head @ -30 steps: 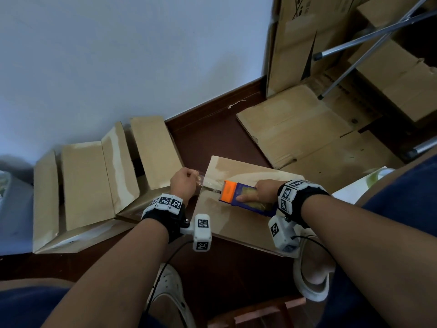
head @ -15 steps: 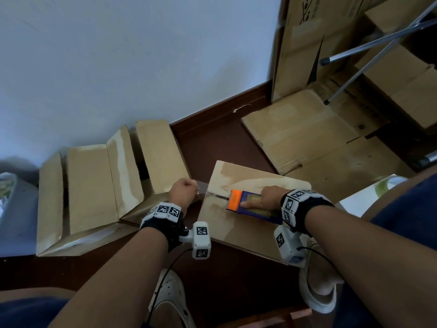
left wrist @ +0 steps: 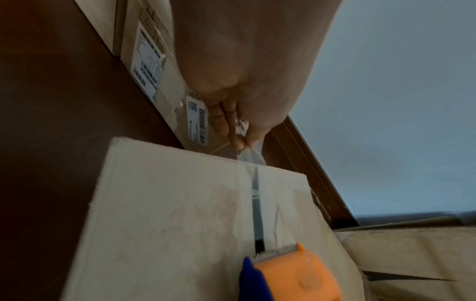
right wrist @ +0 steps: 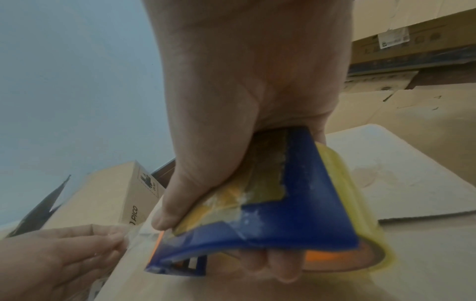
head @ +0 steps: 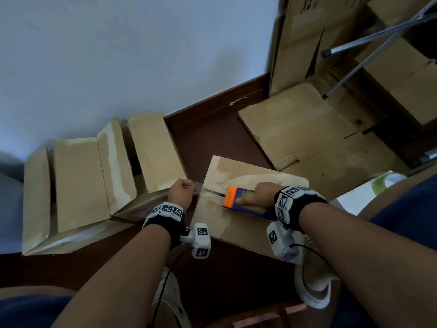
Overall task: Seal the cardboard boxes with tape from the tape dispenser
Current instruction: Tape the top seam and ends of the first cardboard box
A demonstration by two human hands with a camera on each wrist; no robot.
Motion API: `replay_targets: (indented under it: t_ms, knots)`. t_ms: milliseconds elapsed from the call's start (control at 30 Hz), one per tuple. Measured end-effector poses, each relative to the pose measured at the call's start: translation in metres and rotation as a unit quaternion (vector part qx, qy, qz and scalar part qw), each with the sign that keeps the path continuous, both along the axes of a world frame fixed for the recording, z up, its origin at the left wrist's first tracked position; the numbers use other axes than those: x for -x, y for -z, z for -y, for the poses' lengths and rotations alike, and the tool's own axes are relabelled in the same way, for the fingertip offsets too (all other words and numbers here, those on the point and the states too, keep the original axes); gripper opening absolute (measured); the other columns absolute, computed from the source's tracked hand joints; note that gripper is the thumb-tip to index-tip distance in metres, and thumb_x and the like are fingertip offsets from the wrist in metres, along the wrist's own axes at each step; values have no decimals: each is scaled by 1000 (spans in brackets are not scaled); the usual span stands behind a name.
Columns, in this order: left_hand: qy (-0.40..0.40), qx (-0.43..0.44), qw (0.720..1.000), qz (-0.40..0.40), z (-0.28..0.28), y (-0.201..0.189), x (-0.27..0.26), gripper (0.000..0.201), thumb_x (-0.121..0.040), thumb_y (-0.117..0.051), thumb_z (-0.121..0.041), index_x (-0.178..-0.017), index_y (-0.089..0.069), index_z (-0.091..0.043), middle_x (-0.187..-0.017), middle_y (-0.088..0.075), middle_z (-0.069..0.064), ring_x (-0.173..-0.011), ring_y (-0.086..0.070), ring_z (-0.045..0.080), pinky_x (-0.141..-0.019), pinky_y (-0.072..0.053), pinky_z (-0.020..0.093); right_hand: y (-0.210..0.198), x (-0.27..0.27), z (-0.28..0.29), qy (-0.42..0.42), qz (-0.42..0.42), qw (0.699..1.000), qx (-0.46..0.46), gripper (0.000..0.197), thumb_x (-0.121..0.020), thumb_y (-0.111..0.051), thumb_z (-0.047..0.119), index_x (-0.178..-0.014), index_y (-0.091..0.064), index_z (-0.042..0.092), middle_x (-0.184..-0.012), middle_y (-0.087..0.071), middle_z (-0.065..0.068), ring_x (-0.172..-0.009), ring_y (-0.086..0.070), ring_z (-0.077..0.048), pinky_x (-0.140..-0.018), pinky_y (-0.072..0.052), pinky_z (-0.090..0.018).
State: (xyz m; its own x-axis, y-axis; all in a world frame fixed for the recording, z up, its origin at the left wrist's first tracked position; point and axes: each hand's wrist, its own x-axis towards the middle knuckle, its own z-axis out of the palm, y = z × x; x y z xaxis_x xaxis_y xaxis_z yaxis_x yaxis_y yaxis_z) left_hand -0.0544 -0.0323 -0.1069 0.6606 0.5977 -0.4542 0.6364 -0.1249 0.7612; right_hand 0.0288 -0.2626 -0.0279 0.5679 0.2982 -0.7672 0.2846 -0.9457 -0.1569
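Note:
A flat cardboard box (head: 248, 223) lies on the dark floor in front of me, its centre seam (left wrist: 257, 213) showing as a dark slit. My right hand (head: 259, 195) grips the blue and orange tape dispenser (head: 246, 202) on top of the box, thumb along its side (right wrist: 206, 183). A strip of clear tape (left wrist: 248, 163) runs from the dispenser's toothed blade (left wrist: 275, 249) over the seam to the box's left edge. There my left hand (head: 181, 194) pinches the tape's free end between thumb and fingers (left wrist: 237, 130).
Several open cardboard boxes (head: 78, 181) with raised flaps stand at the left against the white wall. Flattened cardboard (head: 307, 133) lies at the back right under metal legs (head: 369, 41). My white shoes (head: 312, 287) rest near the box's front edge.
The right hand has slid the dispenser a little to the right along the seam, drawing out more tape. The left hand keeps its pinch at the box's left edge.

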Motion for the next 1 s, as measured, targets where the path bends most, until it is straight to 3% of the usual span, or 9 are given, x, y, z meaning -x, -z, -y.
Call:
replay_targets:
  t_ms: [100,300,367,500,633,700,767,900,1000]
  knots:
    - [5,-1,1000,9,2,6,-1,11,-85,-63,-13,-81,-60,-23,-82,-68,5,-82,-67,25,-83,-56,43,2,0,0,4,0,1000,-1,69,-78,-49,77,-91,-55,10,-92,-58,-7,-83,-54,-24,-76,-42,-32]
    - [53,-63,996,20,12,14,1,7,-90,-60,-18,-96,-62,-19,-86,-64,0,-83,-60,20,-76,-48,31,5,-2,-1,4,-2,1000,-1,74,-78,-49,77,-99,-61,7,-92,-59,-9,-81,-54,-24,-75,-42,-32]
    - [60,-23,998,13,13,20,0,9,-92,-58,-18,-99,-61,-18,-94,-65,2,-88,-61,20,-82,-50,33,5,-2,-2,3,-3,1000,-2,75,-79,-50,76,-102,-62,6,-93,-61,-9,-81,-54,-24,-75,-43,-32]
    - [-14,109,994,-11,17,25,-4,9,-95,-55,-15,-101,-62,-16,-106,-67,11,-92,-63,26,-89,-53,44,8,-3,-2,3,-6,1000,1,66,-78,-49,78,-81,-57,12,-79,-56,-5,-73,-52,-21,-70,-41,-31]
    - [14,162,983,-83,13,23,-4,27,-97,-53,-22,-122,-58,-12,-119,-64,19,-100,-64,32,-89,-54,45,9,-6,-3,-3,-15,1000,4,74,-78,-49,78,-98,-63,8,-88,-58,-7,-78,-54,-23,-72,-42,-31]
    - [98,111,975,-164,9,21,0,42,-97,-50,-14,-137,-46,-4,-131,-56,20,-114,-58,35,-85,-52,36,9,-6,-4,-12,-21,1000,13,72,-78,-49,78,-95,-60,8,-89,-58,-8,-79,-54,-23,-71,-41,-31]
    - [173,26,958,-227,9,20,1,44,-96,-49,-9,-138,-45,0,-136,-52,20,-120,-54,36,-87,-49,33,10,-6,-3,-16,-26,999,19,70,-78,-48,78,-91,-57,9,-89,-57,-8,-77,-53,-23,-70,-40,-31]
    - [137,-103,970,-174,16,2,-4,29,-92,-49,-12,-115,-66,-8,-123,-63,15,-113,-57,33,-91,-44,31,10,-7,-4,-17,-30,999,25,75,-79,-46,78,-98,-62,8,-91,-58,-8,-79,-53,-23,-72,-41,-31]
    - [95,-83,987,-100,20,-9,-2,28,-96,-46,-19,-107,-70,-11,-117,-68,11,-108,-60,29,-91,-47,29,11,-8,-4,-12,-29,999,22,79,-78,-47,78,-109,-62,7,-104,-62,-10,-85,-53,-23,-78,-43,-31]
